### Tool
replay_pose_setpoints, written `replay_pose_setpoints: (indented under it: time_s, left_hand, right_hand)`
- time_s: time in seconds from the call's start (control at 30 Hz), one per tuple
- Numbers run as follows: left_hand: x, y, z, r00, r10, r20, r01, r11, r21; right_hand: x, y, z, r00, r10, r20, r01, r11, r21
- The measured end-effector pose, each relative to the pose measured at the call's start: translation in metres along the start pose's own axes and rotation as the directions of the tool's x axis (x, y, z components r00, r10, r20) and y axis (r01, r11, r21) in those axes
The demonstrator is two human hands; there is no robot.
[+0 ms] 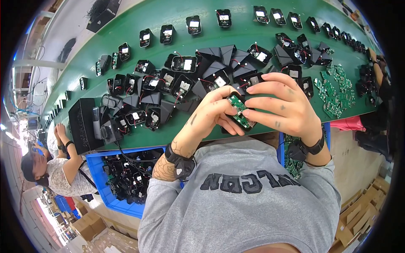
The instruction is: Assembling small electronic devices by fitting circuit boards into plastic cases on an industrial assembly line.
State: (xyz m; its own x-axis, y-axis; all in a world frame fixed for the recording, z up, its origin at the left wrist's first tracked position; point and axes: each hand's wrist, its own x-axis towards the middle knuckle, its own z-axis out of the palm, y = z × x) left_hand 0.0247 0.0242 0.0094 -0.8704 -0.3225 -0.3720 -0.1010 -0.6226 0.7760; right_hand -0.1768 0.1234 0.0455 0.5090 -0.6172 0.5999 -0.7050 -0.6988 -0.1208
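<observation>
Close to the table's near edge, my left hand [213,110] is closed around a small black plastic housing [231,95], its thumb on top and its other fingers curled beneath. A green circuit board [241,113] with small components lies in or over the housing's open face; how far it is seated I cannot tell. From the right, my right hand [284,103] reaches over with bent fingers, the tips gripping the board's edge. Its thumb is hidden. Just beyond my hands, many similar black housings [184,84] with red wires and white parts are heaped together.
Single housings [193,25] form a curved row along the green table [240,33]. Loose green boards [337,92] are piled at the right. Blue bins [101,185] with parts stand below the edge. A black box [80,126] is at left. Co-workers [63,168] sit at both sides.
</observation>
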Motion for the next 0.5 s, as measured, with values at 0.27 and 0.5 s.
replay_pose_setpoints:
  time_s: [0.27,0.5]
  left_hand:
    - [0.000,-0.001,0.002,1.000,-0.018,0.001,0.018,0.998,-0.055]
    - [0.004,-0.011,0.019,0.740,0.653,-0.159,-0.479,0.678,0.557]
  right_hand:
    - [0.000,-0.005,0.001,1.000,-0.016,-0.014,0.015,1.000,-0.026]
    - [-0.006,-0.023,0.031,0.719,0.677,-0.155,-0.592,0.714,0.373]
